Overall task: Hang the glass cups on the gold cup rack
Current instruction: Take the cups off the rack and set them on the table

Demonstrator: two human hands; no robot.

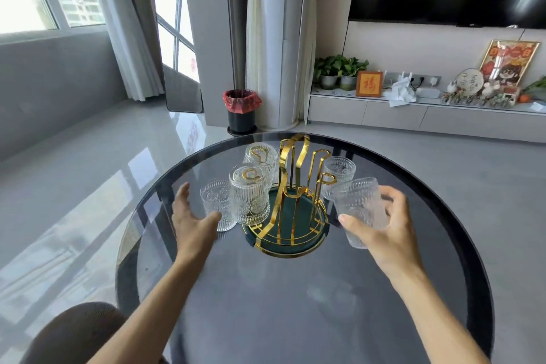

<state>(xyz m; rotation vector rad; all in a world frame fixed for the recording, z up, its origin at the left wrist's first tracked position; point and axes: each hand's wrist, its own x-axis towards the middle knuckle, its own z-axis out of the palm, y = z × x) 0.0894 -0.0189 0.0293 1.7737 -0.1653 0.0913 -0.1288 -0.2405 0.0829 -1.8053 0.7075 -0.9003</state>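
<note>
The gold cup rack (pixel 291 174) stands on a round dark green tray (pixel 288 245) in the middle of the round glass table (pixel 295 304). Two embossed glass cups hang upside down on its left arms, one near (pixel 251 195) and one farther back (pixel 261 156). An upright cup (pixel 214 201) stands on the table left of the rack, and my left hand (pixel 192 221) is open right beside it. My right hand (pixel 384 221) grips another glass cup (pixel 359 210), lifted and tilted to the right of the rack. One more upright cup (pixel 338 171) stands behind it.
A brown cushion or stool (pixel 74 331) sits at the lower left by the table's edge. Beyond the table are a bin with a red liner (pixel 241 109) and a low white TV cabinet (pixel 413 112) with plants and ornaments.
</note>
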